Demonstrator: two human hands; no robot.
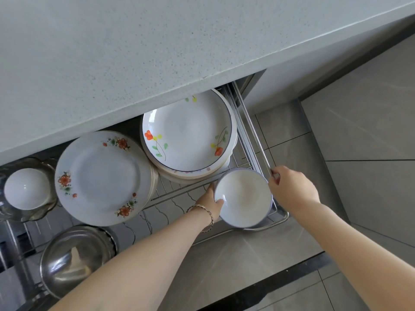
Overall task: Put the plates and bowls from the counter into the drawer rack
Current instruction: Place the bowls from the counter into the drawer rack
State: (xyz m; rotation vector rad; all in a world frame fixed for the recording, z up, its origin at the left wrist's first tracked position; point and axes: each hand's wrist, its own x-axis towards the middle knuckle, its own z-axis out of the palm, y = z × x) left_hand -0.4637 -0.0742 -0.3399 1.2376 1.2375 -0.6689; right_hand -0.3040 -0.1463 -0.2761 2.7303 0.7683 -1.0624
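White and deep, the bowl sits low and right of centre in the frame, over the front right corner of the wire rack. The left hand cups it from its left side, thumb hooked over the rim and fingers hidden underneath, so the grip is closed on the bowl; a bracelet circles that wrist. I cannot tell whether the bowl's base already rests on the wires or hangs just above them.

Just right of the bowl, the right hand is curled around the end of the drawer's side rail, probably to steady the drawer while the bowl goes down.

Stacked dishes already fill the rack: a floral plate pile at centre left, and a second pile above the bowl, partly tucked under the counter. A small bowl nests in glass dishes at the far left, and a steel bowl sits at lower left. The open corner seems chosen because it is the only bare wire left. No dishes show on the visible counter, so the task looks nearly finished.
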